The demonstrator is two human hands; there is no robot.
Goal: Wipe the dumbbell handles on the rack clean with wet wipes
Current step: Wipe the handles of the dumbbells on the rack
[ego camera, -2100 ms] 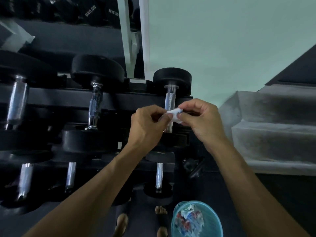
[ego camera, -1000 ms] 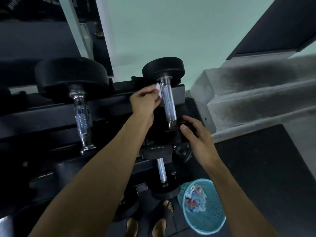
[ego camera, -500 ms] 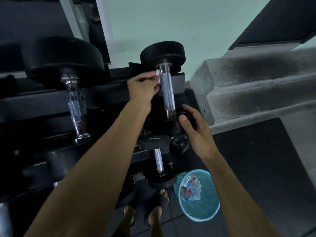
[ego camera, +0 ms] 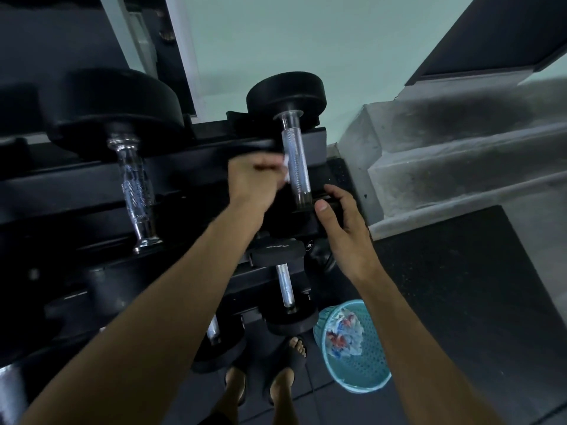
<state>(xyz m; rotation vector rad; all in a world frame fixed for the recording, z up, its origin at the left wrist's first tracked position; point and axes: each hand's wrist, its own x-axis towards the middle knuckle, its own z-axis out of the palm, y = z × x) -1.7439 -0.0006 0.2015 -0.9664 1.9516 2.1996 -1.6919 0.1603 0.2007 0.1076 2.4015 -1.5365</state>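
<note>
On the top tier of the rack (ego camera: 214,185), at its right end, lies the dumbbell handle (ego camera: 295,167) now being wiped: a knurled chrome bar whose long axis runs away from the person, from the near head under the right hand (ego camera: 343,222) up to the far head (ego camera: 285,95). The left hand (ego camera: 254,182) sits just to the left of the bar, fingers curled and pinching a small white wet wipe (ego camera: 286,170) against its left flank near mid-length; motion blur hides the exact finger lie. The right hand rests at the bar's near end, thumb and curled fingers gripping the dark near head, probably to steady it. The left hand is the nearer one to the chrome, so the next stroke likely runs along the bar's length.

Counted: one wipe in use; four chrome handles clearly visible, two on the upper tier (ego camera: 135,191) and two lower (ego camera: 286,286); one teal basket (ego camera: 368,381) on the floor holding crumpled wipes; two sandalled feet.
</note>
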